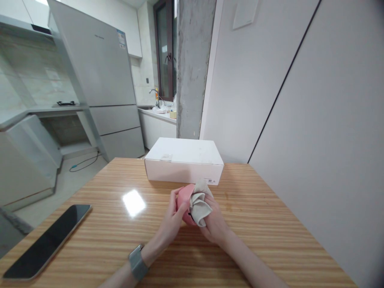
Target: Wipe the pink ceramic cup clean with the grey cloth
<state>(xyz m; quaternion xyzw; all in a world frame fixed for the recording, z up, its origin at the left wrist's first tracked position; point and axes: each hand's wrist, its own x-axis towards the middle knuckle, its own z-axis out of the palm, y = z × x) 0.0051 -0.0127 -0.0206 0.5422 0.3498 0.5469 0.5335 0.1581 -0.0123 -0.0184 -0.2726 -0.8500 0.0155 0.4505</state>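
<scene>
Both hands are together over the middle of the table, in front of a white box. My left hand [173, 216] is closed around the left side of a small rounded pink object [185, 194]; its exact kind does not show. My right hand [215, 219] is closed on a crumpled light grey cloth [200, 206], which presses against the pink object's right side. A small dark spot shows low on the pink object, beside the cloth. The cloth and fingers hide much of the pink object. A watch with a grey band is on my left wrist.
The white cardboard box [183, 170] lies at the back of the wood-grain table [105, 240]. A dark-screened phone [48, 242] lies at the left edge. Beyond stand a grey fridge [102, 68], a counter with a sink, and a white wall at right.
</scene>
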